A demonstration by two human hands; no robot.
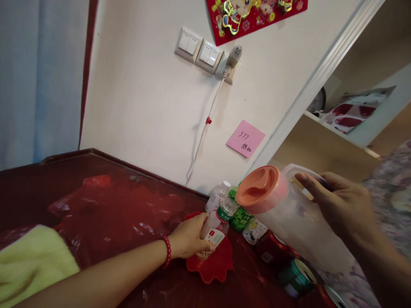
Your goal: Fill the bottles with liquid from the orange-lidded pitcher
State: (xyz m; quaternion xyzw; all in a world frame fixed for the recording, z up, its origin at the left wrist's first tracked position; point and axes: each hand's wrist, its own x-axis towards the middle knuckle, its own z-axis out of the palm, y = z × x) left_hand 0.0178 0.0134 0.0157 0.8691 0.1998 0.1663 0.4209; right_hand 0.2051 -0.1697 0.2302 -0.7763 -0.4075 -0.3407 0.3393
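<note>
My left hand [188,238] is wrapped around a clear plastic bottle [215,234], which has a green band at its neck and no cap. The bottle is in or over a red scalloped dish [212,271]; its base is hidden by my fingers. My right hand [348,207] grips the handle of a translucent pitcher [303,222] with an orange-pink lid [258,188]. The pitcher is tilted, its lid end toward the bottle's mouth but apart from it. No stream of liquid can be made out between them.
Behind the bottle stand a capped bottle [215,197] and a green can [240,218]. More drink cans, one teal [298,276], line the right. A yellow cloth [38,256] and red plastic film [122,209] lie left. A white cord [201,143] hangs down the wall.
</note>
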